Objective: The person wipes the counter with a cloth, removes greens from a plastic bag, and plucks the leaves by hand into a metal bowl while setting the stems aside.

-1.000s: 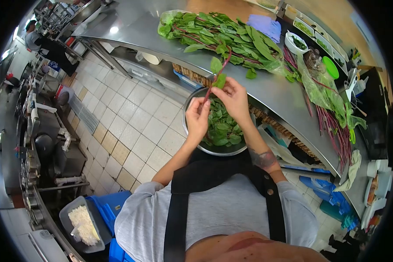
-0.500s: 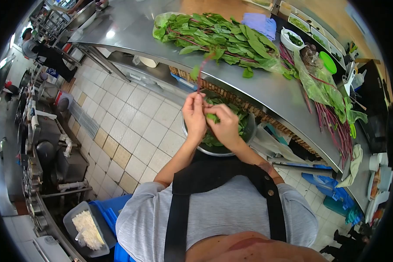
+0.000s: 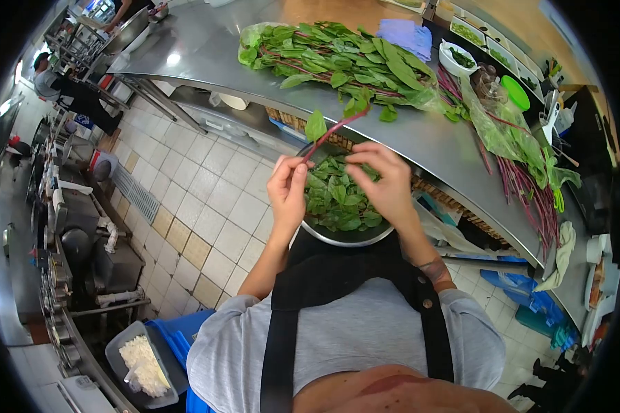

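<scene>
A reddish stem (image 3: 334,131) with a few green leaves on it stands up from my left hand (image 3: 287,189), pinched between thumb and fingers. My right hand (image 3: 386,182) is apart from the stem, fingers spread and bent, with nothing seen in it. Under both hands is a metal bowl (image 3: 348,241) at my lap, holding loose green leaves (image 3: 341,199). On the steel counter (image 3: 420,141) beyond lies a long pile of leafy stems (image 3: 351,62), partly on clear plastic.
Bare reddish stems (image 3: 530,199) hang near the counter's right edge beside a plastic bag (image 3: 496,131). A blue cloth (image 3: 406,38) and a white bowl (image 3: 458,58) lie at the back. A person (image 3: 69,89) stands far left. A tub with white food (image 3: 145,365) is lower left.
My right hand has moved right, away from my left hand, and opened. My left hand has shifted slightly left and down, and the stem now leans right.
</scene>
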`<action>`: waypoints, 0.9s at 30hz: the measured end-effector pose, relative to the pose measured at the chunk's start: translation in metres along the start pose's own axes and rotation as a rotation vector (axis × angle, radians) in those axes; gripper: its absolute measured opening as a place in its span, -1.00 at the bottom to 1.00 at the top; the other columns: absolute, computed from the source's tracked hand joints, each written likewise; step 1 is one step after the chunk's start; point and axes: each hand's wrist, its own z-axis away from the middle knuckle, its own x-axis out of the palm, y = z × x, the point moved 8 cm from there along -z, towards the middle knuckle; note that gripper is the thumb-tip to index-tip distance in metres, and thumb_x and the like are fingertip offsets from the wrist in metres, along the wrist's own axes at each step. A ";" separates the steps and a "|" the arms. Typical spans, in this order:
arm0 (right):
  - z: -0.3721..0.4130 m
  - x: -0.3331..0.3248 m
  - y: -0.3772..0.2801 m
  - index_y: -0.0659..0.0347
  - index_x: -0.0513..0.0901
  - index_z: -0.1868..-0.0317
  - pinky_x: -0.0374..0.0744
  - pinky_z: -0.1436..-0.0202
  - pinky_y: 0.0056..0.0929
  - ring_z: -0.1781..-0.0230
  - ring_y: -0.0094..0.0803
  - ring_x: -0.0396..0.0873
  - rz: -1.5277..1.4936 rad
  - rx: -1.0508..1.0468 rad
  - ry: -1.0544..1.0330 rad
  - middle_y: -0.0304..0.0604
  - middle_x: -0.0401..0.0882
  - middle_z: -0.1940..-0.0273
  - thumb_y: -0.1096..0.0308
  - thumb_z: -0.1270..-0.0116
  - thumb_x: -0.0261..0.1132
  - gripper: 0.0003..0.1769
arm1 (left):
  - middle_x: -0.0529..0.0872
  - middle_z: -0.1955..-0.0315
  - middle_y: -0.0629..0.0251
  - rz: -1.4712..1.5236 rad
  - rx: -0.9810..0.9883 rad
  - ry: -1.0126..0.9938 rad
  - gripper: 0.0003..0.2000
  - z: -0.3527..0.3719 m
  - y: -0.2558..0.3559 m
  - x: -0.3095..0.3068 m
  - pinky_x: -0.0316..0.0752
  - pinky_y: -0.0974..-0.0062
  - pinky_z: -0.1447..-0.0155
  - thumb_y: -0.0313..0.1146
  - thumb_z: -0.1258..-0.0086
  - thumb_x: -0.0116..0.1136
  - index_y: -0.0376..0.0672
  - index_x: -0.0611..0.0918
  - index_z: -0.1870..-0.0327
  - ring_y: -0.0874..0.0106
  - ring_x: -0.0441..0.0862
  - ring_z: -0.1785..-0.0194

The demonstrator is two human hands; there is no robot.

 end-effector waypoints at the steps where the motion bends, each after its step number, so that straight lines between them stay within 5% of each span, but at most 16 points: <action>1: -0.007 -0.016 -0.016 0.19 0.75 0.20 0.61 0.11 -0.38 0.19 -0.25 0.65 -0.002 -0.055 0.101 -0.10 0.64 0.17 0.47 -0.09 0.48 -0.78 | 0.48 0.37 0.40 -0.037 0.034 -0.006 -0.87 0.002 0.006 -0.001 0.27 0.68 0.32 -0.47 -0.49 0.07 -0.35 0.62 0.21 0.66 0.38 0.41; 5: -0.022 -0.048 -0.066 0.17 0.75 0.22 0.56 0.25 -0.39 0.32 -0.36 0.58 0.103 -0.299 0.249 -0.23 0.59 0.25 0.51 -0.06 0.47 -0.78 | 0.51 0.40 0.37 -0.192 0.134 -0.035 -0.91 0.004 0.033 -0.005 0.27 0.67 0.34 -0.52 -0.43 0.13 -0.35 0.63 0.25 0.63 0.39 0.42; 8: -0.037 -0.033 -0.074 0.18 0.74 0.22 0.53 0.28 -0.38 0.34 -0.34 0.56 0.171 -0.383 0.069 -0.24 0.59 0.27 0.49 -0.07 0.47 -0.78 | 0.53 0.42 0.35 -0.280 0.218 -0.050 -0.94 0.004 0.050 -0.002 0.28 0.66 0.37 -0.54 -0.39 0.16 -0.35 0.64 0.28 0.61 0.40 0.43; 14: -0.032 -0.022 -0.048 0.22 0.73 0.25 0.51 0.30 -0.45 0.30 -0.39 0.56 0.139 -0.256 -0.036 -0.17 0.58 0.29 0.55 -0.15 0.41 -0.86 | 0.55 0.44 0.32 -0.319 0.236 -0.049 -0.94 -0.001 0.051 -0.003 0.29 0.65 0.39 -0.54 -0.35 0.20 -0.34 0.66 0.26 0.60 0.43 0.44; 20: -0.024 -0.032 -0.019 0.29 0.69 0.25 0.47 0.31 -0.56 0.38 -0.57 0.52 -0.279 0.038 0.324 -0.24 0.59 0.29 0.50 -0.34 0.30 -0.95 | 0.55 0.45 0.33 -0.213 0.211 -0.147 -0.96 0.007 0.057 0.036 0.29 0.64 0.41 -0.57 -0.31 0.25 -0.34 0.66 0.27 0.60 0.44 0.46; 23: -0.032 -0.050 0.018 0.28 0.70 0.22 0.44 0.35 -0.62 0.40 -0.63 0.47 -0.874 0.187 0.544 -0.32 0.60 0.29 0.47 -0.38 0.28 -0.91 | 0.54 0.46 0.33 -0.235 0.220 -0.168 -0.96 0.008 0.058 0.044 0.28 0.66 0.42 -0.56 -0.33 0.23 -0.35 0.65 0.29 0.61 0.43 0.48; 26: -0.041 -0.073 0.012 0.26 0.72 0.22 0.43 0.36 -0.63 0.39 -0.65 0.47 -0.564 0.179 0.351 -0.39 0.58 0.34 0.44 -0.39 0.28 -0.89 | 0.52 0.49 0.34 -0.205 0.104 -0.143 -0.95 0.005 0.044 0.030 0.27 0.65 0.42 -0.54 -0.35 0.21 -0.35 0.66 0.29 0.60 0.41 0.49; 27: -0.042 -0.064 0.003 0.26 0.73 0.20 0.44 0.35 -0.61 0.42 -0.62 0.49 -0.407 0.177 0.105 -0.35 0.57 0.40 0.42 -0.32 0.34 -0.89 | 0.50 0.51 0.34 -0.229 0.114 -0.116 -0.93 0.001 0.041 0.022 0.27 0.65 0.42 -0.53 -0.37 0.20 -0.36 0.66 0.29 0.60 0.41 0.49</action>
